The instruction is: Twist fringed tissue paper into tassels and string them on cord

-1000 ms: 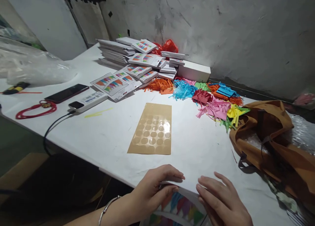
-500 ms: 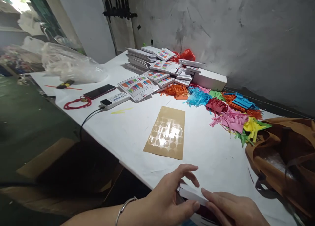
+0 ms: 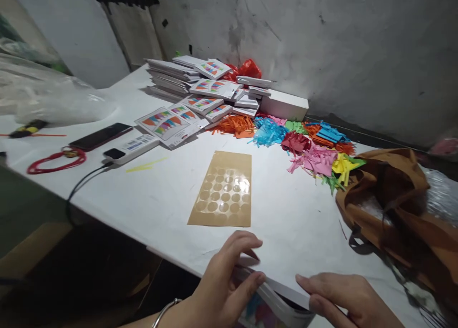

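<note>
- Left hand (image 3: 229, 282) grips a printed box (image 3: 265, 311), fingers behind, thumb in front, at the table's (image 3: 286, 209) near edge.
- Right hand (image 3: 345, 297) pinches its white flap (image 3: 286, 290).
- Brown sheet (image 3: 229, 161) lies beyond.

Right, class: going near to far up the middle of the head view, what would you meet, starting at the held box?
Held box, brown sheet with round dots, leftmost orange fringed bundle, stacked printed boxes, red plastic, gray wall.
</note>
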Motion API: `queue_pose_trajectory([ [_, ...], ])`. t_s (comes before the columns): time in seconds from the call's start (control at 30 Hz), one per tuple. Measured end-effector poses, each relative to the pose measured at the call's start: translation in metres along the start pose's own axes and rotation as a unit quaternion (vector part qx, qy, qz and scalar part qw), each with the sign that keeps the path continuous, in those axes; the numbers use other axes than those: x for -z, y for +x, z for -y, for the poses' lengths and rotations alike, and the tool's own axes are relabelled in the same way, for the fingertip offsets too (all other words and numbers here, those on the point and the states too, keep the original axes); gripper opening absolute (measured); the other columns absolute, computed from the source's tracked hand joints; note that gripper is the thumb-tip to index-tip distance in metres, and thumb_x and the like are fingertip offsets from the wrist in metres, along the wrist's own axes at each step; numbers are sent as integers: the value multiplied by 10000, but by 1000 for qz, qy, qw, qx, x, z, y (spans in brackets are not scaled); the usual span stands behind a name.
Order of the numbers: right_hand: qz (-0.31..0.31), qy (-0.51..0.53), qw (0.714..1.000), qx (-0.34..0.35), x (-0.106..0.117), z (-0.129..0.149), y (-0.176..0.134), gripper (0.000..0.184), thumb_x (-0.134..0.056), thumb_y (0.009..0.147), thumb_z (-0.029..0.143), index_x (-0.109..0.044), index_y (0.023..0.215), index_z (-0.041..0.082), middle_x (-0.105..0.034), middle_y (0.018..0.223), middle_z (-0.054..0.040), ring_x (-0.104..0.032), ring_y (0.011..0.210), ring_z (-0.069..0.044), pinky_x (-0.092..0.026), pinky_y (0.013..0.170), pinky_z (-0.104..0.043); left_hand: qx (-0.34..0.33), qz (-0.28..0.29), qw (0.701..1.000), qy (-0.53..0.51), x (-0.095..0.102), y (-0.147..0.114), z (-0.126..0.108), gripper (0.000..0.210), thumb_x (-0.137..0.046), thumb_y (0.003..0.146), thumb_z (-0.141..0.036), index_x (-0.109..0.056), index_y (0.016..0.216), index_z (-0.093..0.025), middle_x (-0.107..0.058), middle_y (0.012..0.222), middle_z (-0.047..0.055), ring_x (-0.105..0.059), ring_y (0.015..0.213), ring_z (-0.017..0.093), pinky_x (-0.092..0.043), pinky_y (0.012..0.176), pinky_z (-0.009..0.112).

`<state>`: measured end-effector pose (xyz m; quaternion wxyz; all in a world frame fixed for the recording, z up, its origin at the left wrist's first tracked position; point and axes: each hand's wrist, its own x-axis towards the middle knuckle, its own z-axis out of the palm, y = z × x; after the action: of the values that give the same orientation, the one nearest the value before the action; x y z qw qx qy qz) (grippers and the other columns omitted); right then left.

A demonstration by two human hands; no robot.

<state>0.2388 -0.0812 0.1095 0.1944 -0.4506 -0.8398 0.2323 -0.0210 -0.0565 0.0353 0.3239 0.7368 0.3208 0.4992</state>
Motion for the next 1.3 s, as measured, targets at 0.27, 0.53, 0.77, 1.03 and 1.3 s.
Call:
queue_pose_trajectory([
  [0.27, 66, 105, 989, -78, -7, 8, -1, 343, -419, 1052, 384, -715, 1021, 215, -707, 812, -16, -635, 726, -127, -449, 682, -219, -244, 73, 952, 168, -27, 19, -28, 198, -514, 1012, -192, -707, 969, -177, -712, 809, -19, -571, 831, 156, -292, 1077, 388],
  [0.53, -4, 112, 993, -44, -19, 9, -6, 303, -420, 1056, 310, -670, 1209, 233, -731, 980, -37, -675, 882, -139, -499, 808, -222, -226, 104, 959, 138, -29, 26, -28, 284, -395, 1055, -222, -669, 1049, -149, -713, 923, 53, -545, 838, 195, -396, 802, 345],
  [0.77, -74, 148, 985, -53, -32, 8, -20, 316, -470, 1038, 297, -650, 1293, 252, -754, 1131, -41, -707, 1051, -142, -540, 920, -215, -244, 124, 950, 149, -26, 31, -30, 260, -409, 1046, -224, -639, 943, -163, -683, 819, 44, -531, 792, 190, -396, 739, 333],
  [1.03, -87, 142, 983, -72, -30, 13, -17, 288, -478, 1028, 292, -687, 1223, 259, -772, 1066, -14, -729, 974, -132, -564, 862, -196, -266, 123, 942, 162, -28, 33, -30, 166, -488, 986, -105, -642, 947, -155, -713, 829, 36, -543, 786, 184, -417, 723, 325],
  [1.3, -230, -46, 969, 81, -57, 4, -21, 299, -559, 985, 204, -614, 1278, 180, -762, 1114, -90, -736, 1012, -152, -582, 887, -200, -234, 96, 946, 205, -21, 27, -21, 265, -421, 1020, -182, -672, 936, -201, -707, 877, 44, -581, 800, 191, -402, 791, 347],
])
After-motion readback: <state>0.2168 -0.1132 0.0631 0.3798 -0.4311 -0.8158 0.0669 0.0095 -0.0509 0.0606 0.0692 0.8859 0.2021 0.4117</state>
